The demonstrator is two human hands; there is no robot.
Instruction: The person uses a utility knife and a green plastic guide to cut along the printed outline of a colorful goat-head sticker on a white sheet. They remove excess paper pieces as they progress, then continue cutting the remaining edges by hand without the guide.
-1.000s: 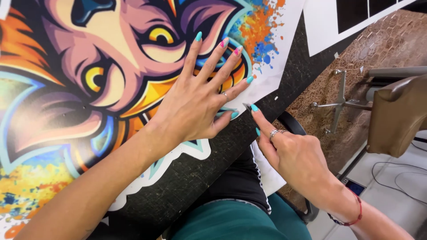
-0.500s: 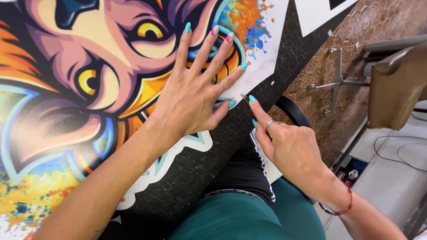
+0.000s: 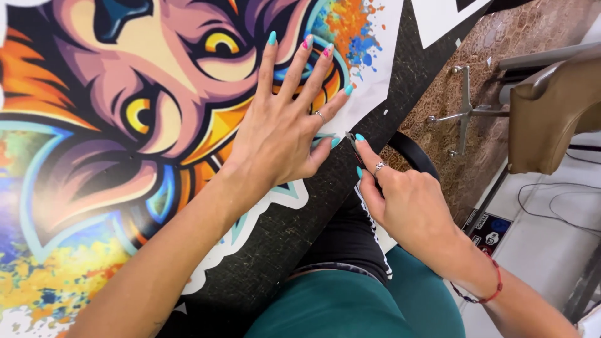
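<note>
Head view. My left hand [image 3: 285, 134] lies flat on the large printed sheet [image 3: 125, 125], a many-coloured animal face with a white border, its fingers [image 3: 270, 59] spread apart and pressing the print down on the dark, speckled bench [image 3: 282, 250]. My right hand [image 3: 410, 203] sits just beside it at the sheet's white edge, its fingers pinched together on a small, thin blade-like tool [image 3: 349, 138] whose tip meets the border close to the left thumb; the tool is too small for me to name its kind with certainty.

Progress, as I judge it from how things lie: the white border [image 3: 263, 213] along the lower edge of the print already follows a contoured outline against the bench, which suggests that stretch is trimmed. At the upper right a broad white area [image 3: 375, 81] around the splashes of orange and blue keeps a straight, uncut look, so I take that part as left to do. The tool stands at the meeting of the two.

Surroundings: a second white sheet [image 3: 444, 19] lies at the top right, well apart. Past the bench edge stand a brown chair [image 3: 548, 119] and a metal star base [image 3: 463, 112] on a patterned floor [image 3: 519, 31]. My left thumb lies very near the tool tip, the one thing in its way.
</note>
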